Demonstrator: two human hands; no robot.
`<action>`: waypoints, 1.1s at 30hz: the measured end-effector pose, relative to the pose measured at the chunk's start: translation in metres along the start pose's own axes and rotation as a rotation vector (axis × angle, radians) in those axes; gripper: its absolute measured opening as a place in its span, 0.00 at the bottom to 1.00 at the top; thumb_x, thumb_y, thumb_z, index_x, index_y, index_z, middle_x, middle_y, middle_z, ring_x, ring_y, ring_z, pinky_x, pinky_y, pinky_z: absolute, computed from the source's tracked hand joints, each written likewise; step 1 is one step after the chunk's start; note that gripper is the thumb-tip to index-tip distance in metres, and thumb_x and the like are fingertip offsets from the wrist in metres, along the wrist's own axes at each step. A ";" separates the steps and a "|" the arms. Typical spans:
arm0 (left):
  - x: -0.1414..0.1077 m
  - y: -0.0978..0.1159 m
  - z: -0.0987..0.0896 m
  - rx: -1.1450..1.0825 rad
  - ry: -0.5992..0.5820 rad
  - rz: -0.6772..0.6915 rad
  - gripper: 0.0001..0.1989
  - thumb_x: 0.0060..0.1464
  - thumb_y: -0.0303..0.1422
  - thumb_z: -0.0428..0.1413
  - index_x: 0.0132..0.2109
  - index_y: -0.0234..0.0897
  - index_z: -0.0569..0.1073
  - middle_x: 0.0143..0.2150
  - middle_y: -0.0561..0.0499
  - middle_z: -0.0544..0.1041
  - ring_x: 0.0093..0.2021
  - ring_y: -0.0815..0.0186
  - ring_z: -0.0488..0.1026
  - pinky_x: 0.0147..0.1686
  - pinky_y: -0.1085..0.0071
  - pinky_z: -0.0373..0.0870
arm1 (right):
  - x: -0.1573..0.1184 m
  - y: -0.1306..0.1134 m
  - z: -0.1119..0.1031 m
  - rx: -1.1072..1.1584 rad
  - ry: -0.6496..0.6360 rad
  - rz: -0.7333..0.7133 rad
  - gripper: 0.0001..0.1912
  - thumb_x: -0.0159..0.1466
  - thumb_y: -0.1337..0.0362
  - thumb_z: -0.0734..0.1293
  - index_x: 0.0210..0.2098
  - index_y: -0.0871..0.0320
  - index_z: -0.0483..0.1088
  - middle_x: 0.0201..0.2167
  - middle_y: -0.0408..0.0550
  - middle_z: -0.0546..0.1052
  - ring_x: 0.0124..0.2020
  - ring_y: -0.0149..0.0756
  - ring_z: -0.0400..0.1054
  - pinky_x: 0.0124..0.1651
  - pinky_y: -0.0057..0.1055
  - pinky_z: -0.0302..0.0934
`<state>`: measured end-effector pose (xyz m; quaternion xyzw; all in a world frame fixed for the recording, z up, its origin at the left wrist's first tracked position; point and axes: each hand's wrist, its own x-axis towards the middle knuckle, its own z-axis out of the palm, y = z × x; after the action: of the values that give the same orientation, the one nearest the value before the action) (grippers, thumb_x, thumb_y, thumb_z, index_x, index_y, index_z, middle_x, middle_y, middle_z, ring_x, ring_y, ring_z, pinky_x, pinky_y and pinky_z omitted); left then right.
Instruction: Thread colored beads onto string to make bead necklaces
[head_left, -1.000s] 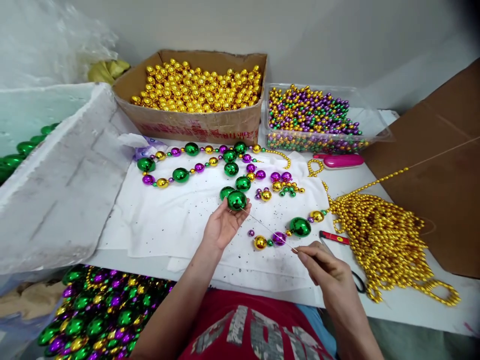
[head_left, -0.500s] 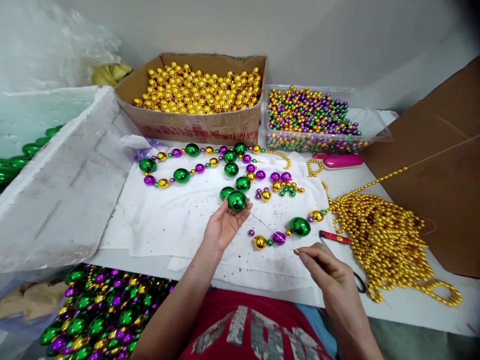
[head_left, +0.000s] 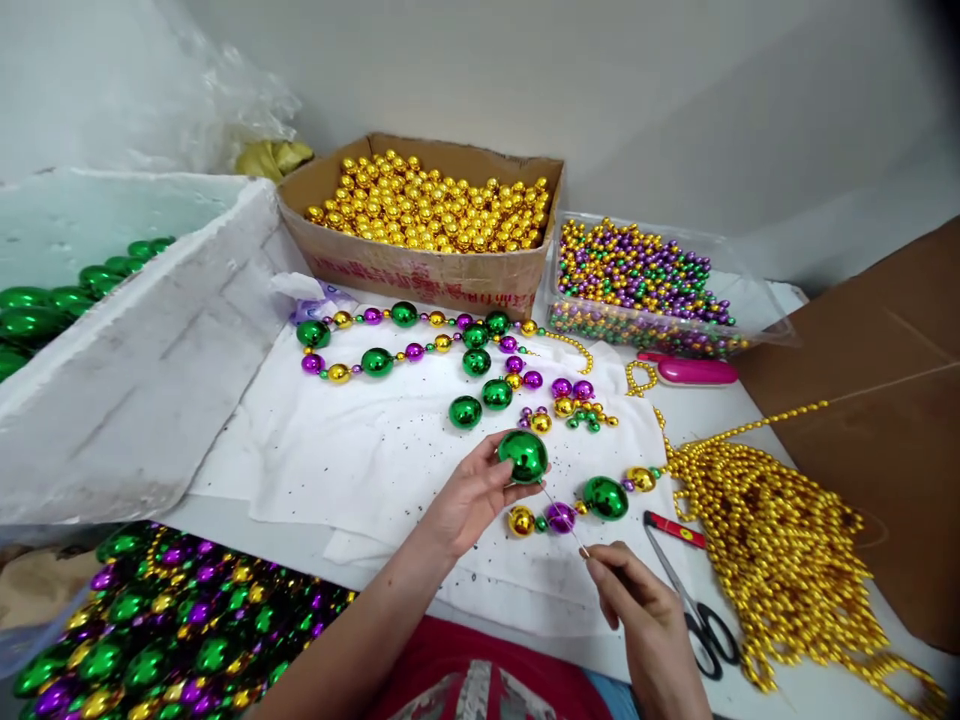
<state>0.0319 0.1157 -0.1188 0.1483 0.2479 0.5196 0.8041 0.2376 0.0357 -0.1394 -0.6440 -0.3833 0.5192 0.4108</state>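
Two hands are working at one large green bead [head_left: 523, 456] in the head view, and we are judging this to be a threading step. Our left hand [head_left: 469, 500] is holding that bead from its left side, the thumb lying across the near face and the fingers supporting underneath. Our right hand [head_left: 637, 605], nearer us and to the right of the bead, is pinching a thin string [head_left: 550, 495] between thumb and forefinger. The string is stretching nearly straight from the bead's lower right side to that pinch. Whether it is running right through, we cannot tell. Next, we are reckoning, the work is calling for a firm left hold and a pull in line with the hole, clear of the purple bead [head_left: 560, 517] just to the lower right.

Our left forearm is slanting in from below and left of the green bead; our right hand is pointing up towards it, its other fingers curling inward. Loose green beads [head_left: 465, 412] are lying beyond it, and scissors [head_left: 709, 640] are resting well to its right, nearer us.
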 end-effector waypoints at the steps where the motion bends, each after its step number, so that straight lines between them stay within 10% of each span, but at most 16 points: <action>1: 0.000 0.000 0.001 0.010 -0.004 -0.001 0.20 0.52 0.28 0.60 0.52 0.36 0.69 0.50 0.40 0.74 0.53 0.52 0.70 0.52 0.56 0.66 | 0.001 0.003 0.000 0.009 0.003 0.014 0.14 0.52 0.54 0.72 0.33 0.56 0.77 0.22 0.41 0.66 0.19 0.28 0.54 0.19 0.26 0.49; 16: -0.004 -0.009 0.000 0.077 -0.049 0.004 0.19 0.51 0.27 0.60 0.51 0.38 0.70 0.48 0.45 0.71 0.46 0.60 0.71 0.49 0.59 0.67 | 0.009 0.010 0.005 0.062 -0.026 0.013 0.13 0.51 0.55 0.73 0.32 0.56 0.76 0.24 0.42 0.69 0.18 0.26 0.53 0.20 0.26 0.48; 22: -0.008 -0.006 0.006 0.288 -0.054 -0.010 0.18 0.53 0.32 0.60 0.52 0.38 0.71 0.49 0.44 0.73 0.47 0.62 0.70 0.46 0.69 0.66 | 0.010 -0.018 0.030 -0.034 0.046 -0.106 0.12 0.55 0.55 0.71 0.30 0.57 0.69 0.24 0.41 0.66 0.22 0.29 0.55 0.22 0.26 0.50; 29: -0.020 0.036 0.016 0.434 0.044 0.196 0.15 0.60 0.38 0.51 0.42 0.33 0.78 0.56 0.40 0.71 0.59 0.52 0.64 0.55 0.61 0.63 | 0.014 -0.062 0.040 -0.278 -0.199 -0.335 0.07 0.62 0.61 0.65 0.30 0.57 0.69 0.26 0.44 0.70 0.28 0.33 0.63 0.31 0.29 0.58; 33: -0.028 0.060 0.036 0.366 0.002 0.360 0.18 0.60 0.40 0.51 0.47 0.33 0.77 0.55 0.39 0.72 0.59 0.51 0.65 0.60 0.54 0.58 | 0.011 -0.109 0.033 -0.383 -0.116 -0.542 0.08 0.65 0.63 0.62 0.41 0.54 0.72 0.39 0.47 0.74 0.40 0.38 0.68 0.41 0.33 0.61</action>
<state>-0.0035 0.1159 -0.0519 0.3323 0.3083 0.6009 0.6583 0.1995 0.0908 -0.0461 -0.5535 -0.6540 0.3455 0.3829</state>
